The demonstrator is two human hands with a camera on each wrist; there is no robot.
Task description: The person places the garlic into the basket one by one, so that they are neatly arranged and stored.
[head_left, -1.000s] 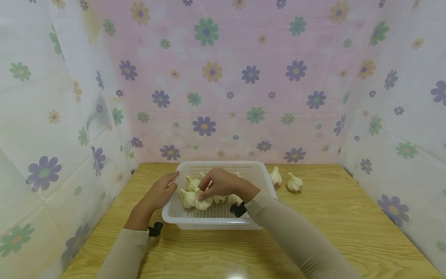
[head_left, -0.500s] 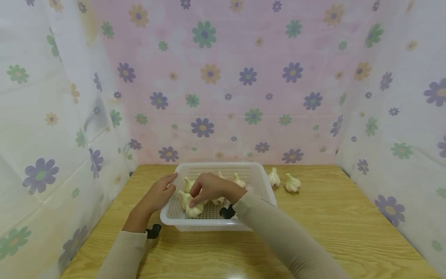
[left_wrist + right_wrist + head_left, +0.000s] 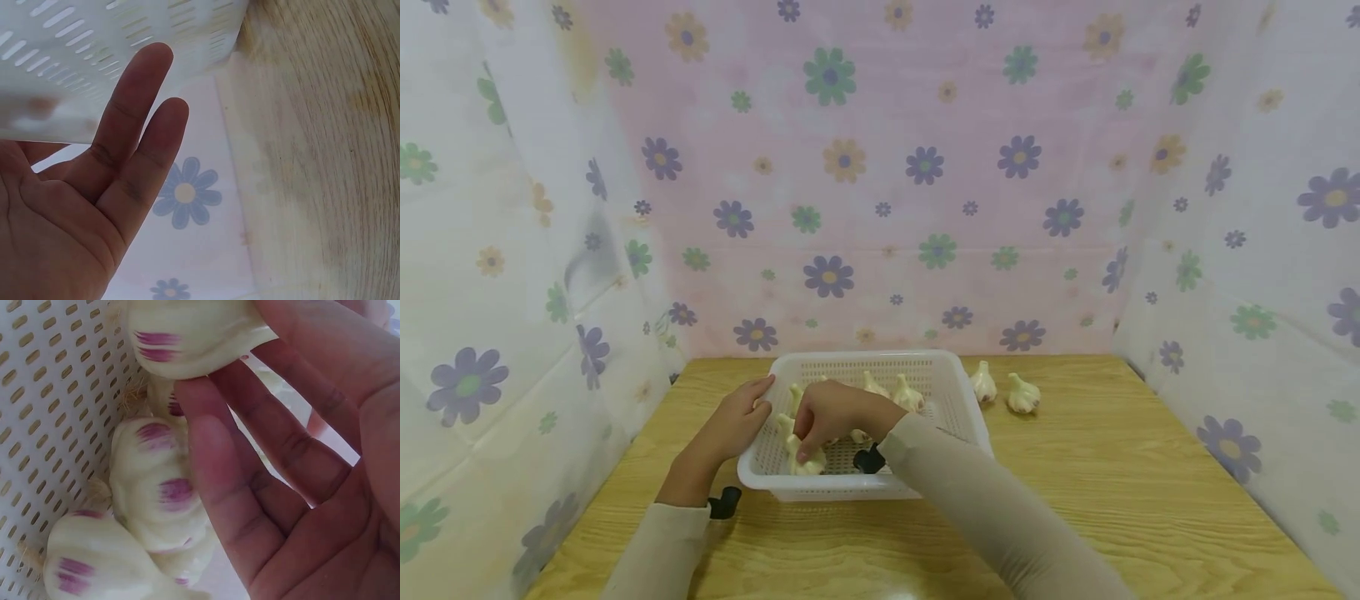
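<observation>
A white perforated plastic basket [image 3: 865, 357] holds several pale garlic bulbs [image 3: 907, 394]. On its left rim lies my left hand [image 3: 737, 423], gripping the edge with thumb and forefinger side; two fingers [image 3: 165, 134] extend along the outer wall in the left wrist view. My right hand [image 3: 838, 410] reaches into the basket's left front part and pinches one garlic bulb [image 3: 807, 462] between thumb and fingers. The right wrist view shows this held garlic bulb [image 3: 194, 337] with purple streaks, above other bulbs [image 3: 156, 481] lined along the wall. My right hand hides part of the contents.
Two more garlic bulbs, one upright [image 3: 983, 383] and one tilted [image 3: 1023, 393], are on the wooden table [image 3: 1112, 483] right of the basket. Flower-patterned cloth [image 3: 887, 275] closes off the back and both sides.
My right hand has moved left and toward the front of the basket with the garlic bulb, uncovering bulbs at the back. My left hand stays on the rim. The head view shifts slightly.
</observation>
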